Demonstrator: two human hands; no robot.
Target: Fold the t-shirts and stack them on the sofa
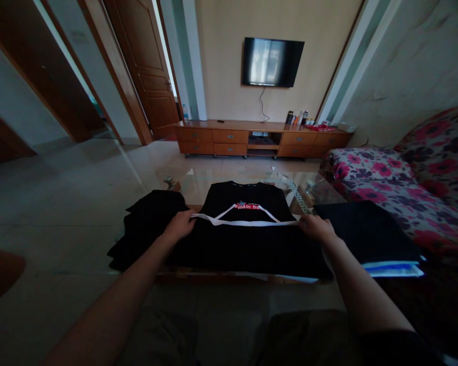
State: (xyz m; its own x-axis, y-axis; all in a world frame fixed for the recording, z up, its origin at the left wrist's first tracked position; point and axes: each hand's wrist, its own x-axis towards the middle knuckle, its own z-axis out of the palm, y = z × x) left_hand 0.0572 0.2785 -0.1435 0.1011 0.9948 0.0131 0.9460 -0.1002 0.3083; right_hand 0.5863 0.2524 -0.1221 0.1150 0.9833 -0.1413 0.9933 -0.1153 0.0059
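Note:
A black T-shirt (252, 249) lies spread in front of me on a glass table (198, 185), its neckline facing away. A red print with white letters (248, 206) shows on its chest, and two thin white lines slant down from it. Across the middle runs a white band (248, 223); whether it is part of the shirt I cannot tell. My left hand (180, 224) is closed on the band's left end, and my right hand (316, 226) is closed on its right end. The fingertips are partly hidden.
Dark folded cloth (148, 223) lies at the left of the table. A dark stack (366, 234) with a blue and white lower edge sits at the right, beside the flowered sofa (385, 175). A wooden TV cabinet (229, 137) stands along the far wall.

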